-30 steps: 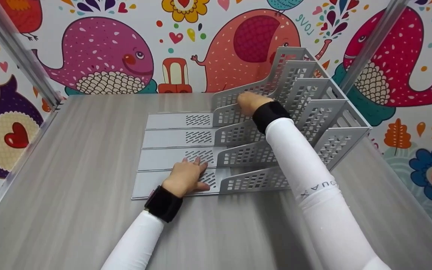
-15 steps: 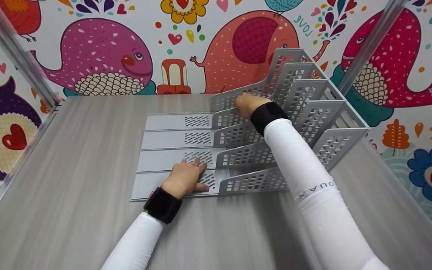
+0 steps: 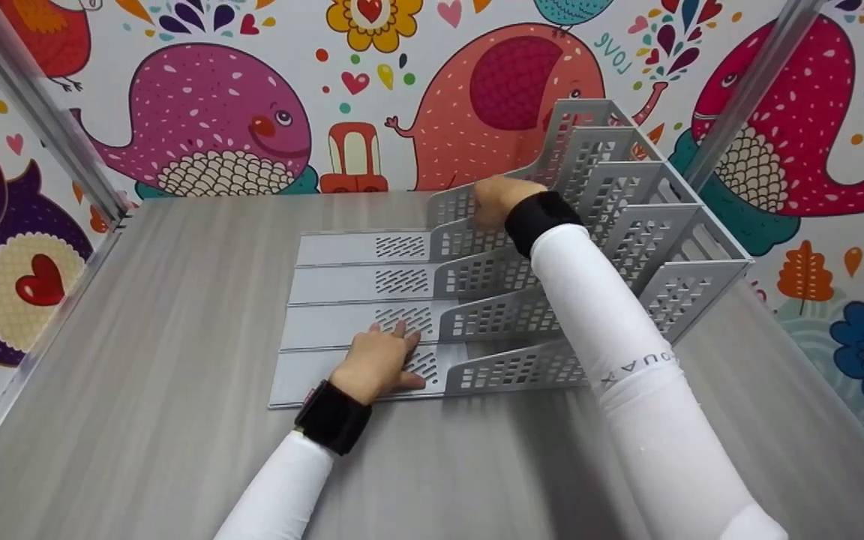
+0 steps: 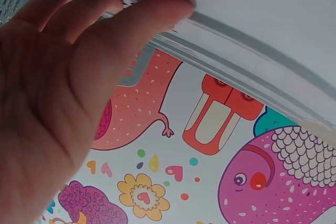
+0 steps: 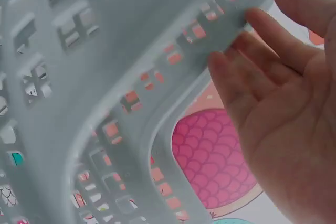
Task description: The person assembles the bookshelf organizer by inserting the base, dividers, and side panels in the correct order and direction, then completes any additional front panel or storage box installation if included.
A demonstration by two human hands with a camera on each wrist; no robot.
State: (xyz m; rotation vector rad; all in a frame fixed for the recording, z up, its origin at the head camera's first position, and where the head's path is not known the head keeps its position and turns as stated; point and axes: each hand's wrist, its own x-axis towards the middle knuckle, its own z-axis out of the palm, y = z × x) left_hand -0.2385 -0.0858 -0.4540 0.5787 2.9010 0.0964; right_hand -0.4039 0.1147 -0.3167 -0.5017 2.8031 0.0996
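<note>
A grey file organizer (image 3: 691, 274) with perforated upright dividers lies across the table, its long base panels (image 3: 327, 324) extending left. My left hand (image 3: 378, 364) rests with fingers spread on the slotted part of the front base panels. In the left wrist view, this hand (image 4: 68, 72) has its thumb at a panel edge. My right hand (image 3: 503, 199) is curled at the top edge of a rear divider (image 3: 463, 238). The right wrist view has the thumb and fingertips of this hand (image 5: 289, 72) at the end of a perforated divider (image 5: 210, 30), pinching it.
The grey wood-grain table (image 3: 184, 315) surrounds the organizer. A wall (image 3: 372, 97) printed with colourful animals stands close behind it. Metal corner posts (image 3: 49, 112) rise at the back left and back right.
My right hand has shifted slightly upward toward the rearmost divider. The left hand stays put on the base panels, and the organizer holds its place.
</note>
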